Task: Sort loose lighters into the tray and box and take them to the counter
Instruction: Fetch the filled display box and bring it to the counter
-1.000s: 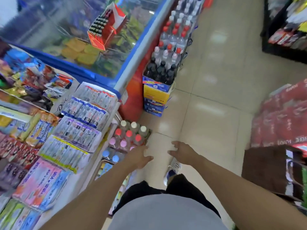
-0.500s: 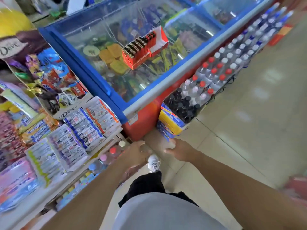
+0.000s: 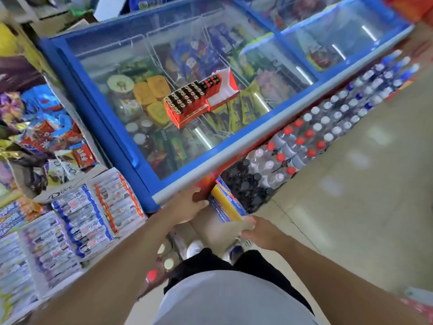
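A red box of lighters [image 3: 187,109] with black tops in rows rests on the glass lid of the blue chest freezer [image 3: 206,165]. Its red and white lid flap [image 3: 222,90] stands open behind it. My left hand [image 3: 187,206] reaches forward near the freezer's front corner, fingers spread, holding nothing. My right hand [image 3: 260,232] is lower and to the right, fingers loosely curled, empty. Both hands are well short of the box.
A snack rack [image 3: 70,221] with packets stands at my left. Packs of bottled water and dark drinks [image 3: 304,141] line the floor along the freezer's front. A blue and yellow carton [image 3: 225,205] sits by the freezer corner. Tiled floor [image 3: 363,184] lies to the right.
I have walked toward the freezer; the lighter box now appears larger and nearer the middle of view. Both hands have risen forward toward the freezer's corner.
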Tool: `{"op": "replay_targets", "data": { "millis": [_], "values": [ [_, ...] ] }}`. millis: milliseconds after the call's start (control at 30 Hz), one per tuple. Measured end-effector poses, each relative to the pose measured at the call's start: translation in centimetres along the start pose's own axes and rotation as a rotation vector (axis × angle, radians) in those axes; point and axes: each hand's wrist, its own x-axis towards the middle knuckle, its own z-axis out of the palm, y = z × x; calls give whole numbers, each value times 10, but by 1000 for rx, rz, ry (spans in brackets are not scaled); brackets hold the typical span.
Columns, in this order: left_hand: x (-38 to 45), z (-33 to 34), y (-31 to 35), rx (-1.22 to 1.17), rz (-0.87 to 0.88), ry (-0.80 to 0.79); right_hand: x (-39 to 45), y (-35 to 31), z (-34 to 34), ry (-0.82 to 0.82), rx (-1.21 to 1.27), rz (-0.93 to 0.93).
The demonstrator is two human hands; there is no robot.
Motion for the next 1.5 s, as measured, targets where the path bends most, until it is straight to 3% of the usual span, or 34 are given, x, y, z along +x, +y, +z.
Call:
{"op": "replay_targets", "data": {
  "millis": [233,467,600,833,1233,1500],
  "values": [
    [28,0,26,-82,-100,86,66,-37,-84,-45,-112,-180],
    [50,-6,61,-237,-272,287,130,-100,-164,-61,-322,-425],
    [66,-21,65,-407,-297,447,147,-139,-196,-55,-273,-464],
    [116,-88,57,-435,-242,727,178,-200,-211,78,-156,-546],
    [170,-142,39,-245,-94,729,192,-224,-192,100,-89,-456],
    [142,-162,17,-138,-39,577,184,-204,-166,237,83,-360]
  ]
}}
